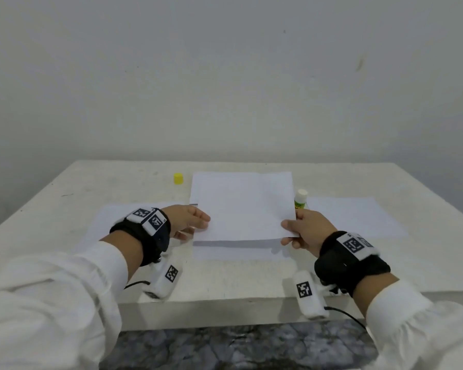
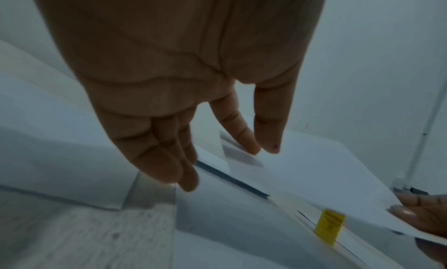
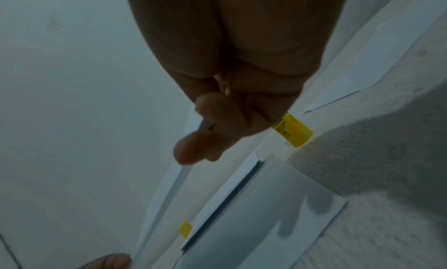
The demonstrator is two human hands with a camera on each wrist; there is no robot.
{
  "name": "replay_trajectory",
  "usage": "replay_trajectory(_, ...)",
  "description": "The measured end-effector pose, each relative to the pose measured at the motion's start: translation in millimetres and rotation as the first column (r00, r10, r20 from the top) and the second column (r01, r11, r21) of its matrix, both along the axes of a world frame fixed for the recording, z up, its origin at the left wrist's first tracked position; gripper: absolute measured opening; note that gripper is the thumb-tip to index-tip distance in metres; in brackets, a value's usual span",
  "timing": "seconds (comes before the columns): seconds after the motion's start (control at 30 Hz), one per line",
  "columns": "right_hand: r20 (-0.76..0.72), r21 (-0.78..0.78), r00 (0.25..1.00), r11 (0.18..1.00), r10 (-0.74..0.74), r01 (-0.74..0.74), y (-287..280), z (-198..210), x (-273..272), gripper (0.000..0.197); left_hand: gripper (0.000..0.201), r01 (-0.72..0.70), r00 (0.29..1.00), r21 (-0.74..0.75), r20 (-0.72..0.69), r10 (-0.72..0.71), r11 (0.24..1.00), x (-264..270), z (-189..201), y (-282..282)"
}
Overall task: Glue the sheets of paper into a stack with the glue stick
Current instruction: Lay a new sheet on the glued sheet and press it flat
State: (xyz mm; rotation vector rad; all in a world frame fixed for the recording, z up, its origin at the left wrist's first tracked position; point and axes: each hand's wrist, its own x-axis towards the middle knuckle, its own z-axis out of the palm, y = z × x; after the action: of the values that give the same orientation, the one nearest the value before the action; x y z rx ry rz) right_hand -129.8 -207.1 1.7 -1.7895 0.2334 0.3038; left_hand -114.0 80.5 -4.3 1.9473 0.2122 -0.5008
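Both hands meet over one sheet at frame centre in the head view: my right hand (image 1: 306,231) pinches the lifted sheet (image 1: 243,205) at its lower right corner, while my left hand (image 1: 189,220) lies with fingers straight at its left edge. Beneath it sits the paper stack (image 1: 235,251) on the table (image 1: 64,188). I see the glue stick (image 1: 301,200) standing upright just right of the sheet, its yellow cap (image 1: 178,178) at upper left. More loose sheets lie left (image 1: 104,222) and right (image 1: 358,217).

From the left wrist, fingers (image 2: 164,164) extend, relaxed, thumb and forefinger at the sheet's edge.

From the right wrist, thumb and forefinger (image 3: 205,120) clamp the paper; the glue stick's yellow label (image 3: 293,132) shows just behind.
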Motion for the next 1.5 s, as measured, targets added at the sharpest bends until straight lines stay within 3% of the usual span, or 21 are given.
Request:
replay_trajectory(0.1, -0.013, -0.006, 1.0, 1.0, 0.008, -0.008, 0, -2, 3, 0.024, 0.016, 0.006, 1.0, -0.004, 0.015, -0.006, 1.0, -4, 0, 2)
replay_trajectory(0.3, -0.156, -0.256, 0.985, 0.96, 0.077, -0.115, 8, -8, 11, 0.025, 0.019, 0.165, 0.983, 0.356, 0.012, -0.181, 0.92, 0, -2, -3)
replay_trajectory(0.47, -0.229, -0.429, 0.971, 0.888, 0.072, -0.167, 19, -10, 15, 0.014, 0.017, 0.254, 0.963, 0.51, -0.058, -0.262, 0.822, 0, -8, -6)
replay_trajectory(0.9, -0.274, -0.413, 0.962, 0.901, 0.017, -0.134, 20, -21, 23, 0.021, 0.021, 0.275, 0.955, 0.517, -0.047, -0.294, 0.81, 3, -14, 0)
replay_trajectory(1.23, -0.27, -0.441, 0.963, 0.889, -0.001, -0.123, 20, -22, 23, 0.014, 0.023, 0.285, 0.951, 0.529, -0.048, -0.307, 0.799, 3, -16, 0)
replay_trajectory(1.37, -0.287, -0.455, 0.958, 0.878, 0.011, -0.147, 20, -21, 23, 0.018, 0.025, 0.299, 0.941, 0.578, -0.047, -0.334, 0.759, 3, -17, -2)
replay_trajectory(1.43, -0.286, -0.498, 0.957, 0.847, 0.043, -0.186, 20, -18, 24, 0.022, 0.026, 0.301, 0.94, 0.59, -0.05, -0.339, 0.749, 4, -18, -2)
replay_trajectory(1.5, -0.286, -0.596, 0.953, 0.759, 0.104, -0.262, 18, -11, 24, 0.028, 0.025, 0.303, 0.939, 0.598, -0.053, -0.341, 0.742, 5, -18, -3)
